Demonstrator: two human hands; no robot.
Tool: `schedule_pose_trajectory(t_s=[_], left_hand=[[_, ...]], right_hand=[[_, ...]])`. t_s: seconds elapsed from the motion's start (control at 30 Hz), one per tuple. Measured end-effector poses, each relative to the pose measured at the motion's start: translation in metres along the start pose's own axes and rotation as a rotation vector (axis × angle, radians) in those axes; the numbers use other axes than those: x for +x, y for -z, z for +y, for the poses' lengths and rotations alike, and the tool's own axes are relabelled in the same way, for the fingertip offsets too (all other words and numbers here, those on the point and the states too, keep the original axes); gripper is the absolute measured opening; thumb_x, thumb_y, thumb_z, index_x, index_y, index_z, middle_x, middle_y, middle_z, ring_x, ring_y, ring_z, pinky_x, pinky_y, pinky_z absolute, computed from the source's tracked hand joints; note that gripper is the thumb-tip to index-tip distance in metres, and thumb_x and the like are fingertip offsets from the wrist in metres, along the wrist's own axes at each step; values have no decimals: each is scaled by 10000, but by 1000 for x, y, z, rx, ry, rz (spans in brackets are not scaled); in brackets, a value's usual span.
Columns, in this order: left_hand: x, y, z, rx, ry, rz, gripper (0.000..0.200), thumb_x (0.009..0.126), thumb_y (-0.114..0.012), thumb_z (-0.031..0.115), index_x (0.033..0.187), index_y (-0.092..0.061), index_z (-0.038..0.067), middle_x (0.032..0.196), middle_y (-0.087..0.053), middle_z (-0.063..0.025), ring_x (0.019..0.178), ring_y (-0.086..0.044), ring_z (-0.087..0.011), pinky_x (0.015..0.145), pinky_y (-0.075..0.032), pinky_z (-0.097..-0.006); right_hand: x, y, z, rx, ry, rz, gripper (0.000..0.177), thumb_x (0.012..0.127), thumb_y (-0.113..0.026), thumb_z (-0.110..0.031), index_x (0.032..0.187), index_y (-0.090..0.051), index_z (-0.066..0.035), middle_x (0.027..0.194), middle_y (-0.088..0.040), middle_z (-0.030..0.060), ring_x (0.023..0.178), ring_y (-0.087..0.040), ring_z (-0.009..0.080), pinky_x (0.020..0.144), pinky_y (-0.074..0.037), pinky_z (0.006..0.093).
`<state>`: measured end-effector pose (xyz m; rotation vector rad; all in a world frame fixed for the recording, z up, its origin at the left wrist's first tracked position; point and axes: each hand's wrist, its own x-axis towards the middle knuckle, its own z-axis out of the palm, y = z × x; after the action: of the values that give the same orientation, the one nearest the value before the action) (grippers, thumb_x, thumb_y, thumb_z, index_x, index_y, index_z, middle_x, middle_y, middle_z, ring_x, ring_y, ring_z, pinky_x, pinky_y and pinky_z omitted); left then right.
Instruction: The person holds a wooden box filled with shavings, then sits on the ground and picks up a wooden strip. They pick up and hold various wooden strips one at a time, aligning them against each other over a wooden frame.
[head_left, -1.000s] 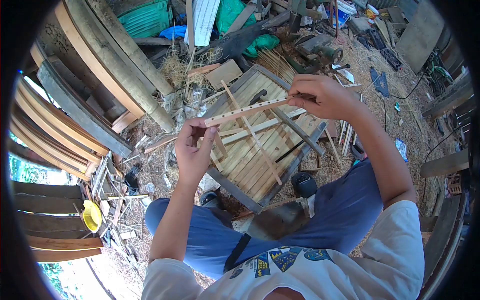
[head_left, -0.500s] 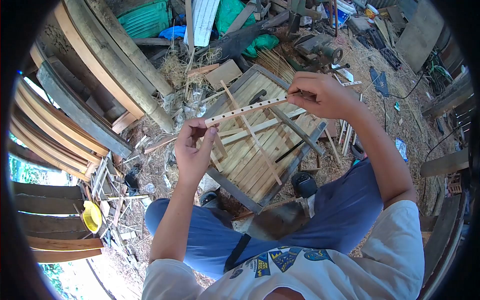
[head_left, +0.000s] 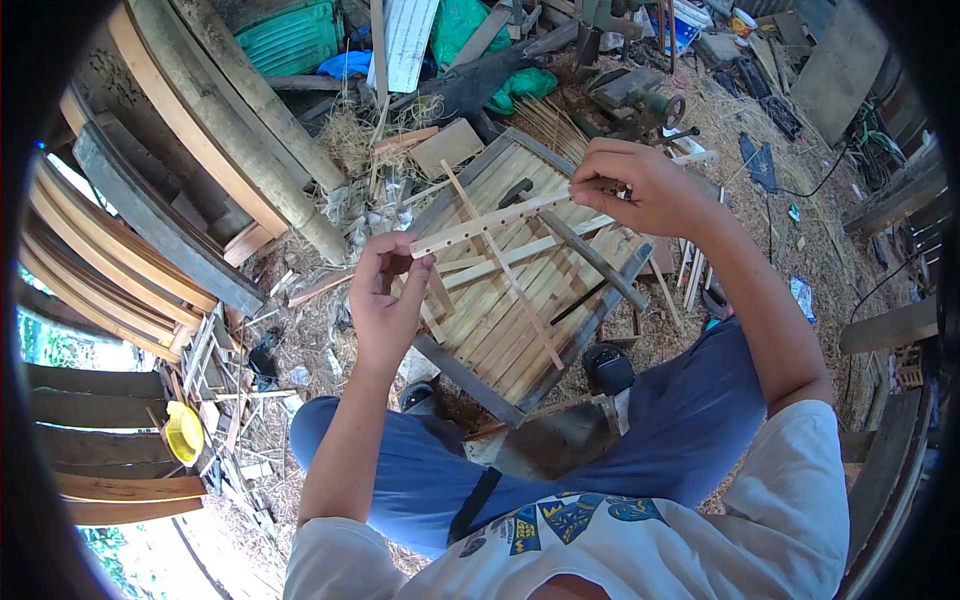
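Observation:
A pale wooden strip (head_left: 490,227) with a row of small dark holes is held up between my two hands. My left hand (head_left: 388,290) pinches its near-left end between thumb and fingers. Toward the other end, my right hand (head_left: 640,188) grips it, and the strip's tip shows past the knuckles. Below lies a low slatted wooden table (head_left: 520,375) with a dark frame. On it rest a hammer (head_left: 590,255) with a wooden handle, a thin long stick (head_left: 520,295) and a few other pale strips.
Curved planks and poles (head_left: 215,130) lean at the left. A yellow bowl (head_left: 184,433) sits near scattered offcuts. A metal tool with a round wheel (head_left: 668,110) stands beyond the table. Straw and shavings cover the ground; a dark cable (head_left: 830,180) runs at the right.
The strip has rolled slightly in my fingers, so its holed face now sits lower and more of the plain face shows. Both hands stay in nearly the same place.

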<state>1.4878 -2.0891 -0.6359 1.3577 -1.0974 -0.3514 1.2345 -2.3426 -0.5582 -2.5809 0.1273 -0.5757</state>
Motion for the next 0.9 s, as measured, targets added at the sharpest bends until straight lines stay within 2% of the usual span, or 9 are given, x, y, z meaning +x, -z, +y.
schedule_pose_trajectory(t_s=[0.3, 0.63, 0.9], left_hand=[[-1, -3, 8, 55, 12, 48, 265, 960, -739, -20, 1195, -621, 11, 1042, -676, -48, 966, -664, -130, 902, -551, -289], [0, -4, 11, -14, 60, 105, 237, 944, -774, 2, 1147, -652, 9, 1022, -669, -40, 939, -670, -107, 870, -555, -261], [-1, -3, 8, -7, 65, 100, 252, 919, -804, 17, 1126, -661, 0, 1001, -685, -35, 889, -677, -106, 832, -561, -260]], right_hand=[[0, -1, -2, 1, -22, 10, 173, 996, -723, -190, 991, -699, -19, 929, -621, 92, 820, -644, 270, 687, -509, 393], [2, -5, -2, 27, -63, 40, 171, 979, -736, -161, 976, -687, 3, 905, -614, 96, 771, -629, 257, 651, -493, 376], [4, -8, -1, 81, -50, 32, 127, 945, -758, -67, 978, -672, 21, 908, -623, 110, 816, -683, 257, 721, -546, 354]])
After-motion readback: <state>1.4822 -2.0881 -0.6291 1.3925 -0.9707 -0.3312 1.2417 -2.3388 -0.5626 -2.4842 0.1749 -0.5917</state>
